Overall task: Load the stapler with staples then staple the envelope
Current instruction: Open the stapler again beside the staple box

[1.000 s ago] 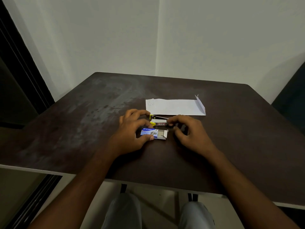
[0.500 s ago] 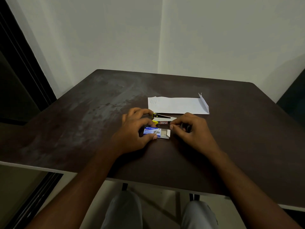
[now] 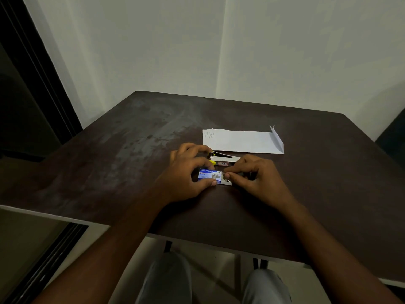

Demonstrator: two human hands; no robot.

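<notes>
A small blue staple box [image 3: 209, 174] lies on the dark table [image 3: 122, 163], its inner tray slid out to the right. My left hand [image 3: 186, 174] pinches the box between thumb and fingers. My right hand [image 3: 255, 178] has thumb and forefinger closed at the tray's open end; whether staples are between them is hidden. Just behind the box lies the stapler [image 3: 221, 160], yellow and black with its top swung open. A white envelope [image 3: 241, 141] rests flat beyond it, flap raised at its right end.
The table stands in a corner of white walls. Its near edge runs above my knees [image 3: 166, 279]. A dark door frame [image 3: 37, 69] is at the left, and a dark shape [image 3: 392, 130] sits beyond the table's right edge.
My right hand's fingers have moved left from beside the stapler to the open end of the staple box tray. My left hand keeps its hold on the box.
</notes>
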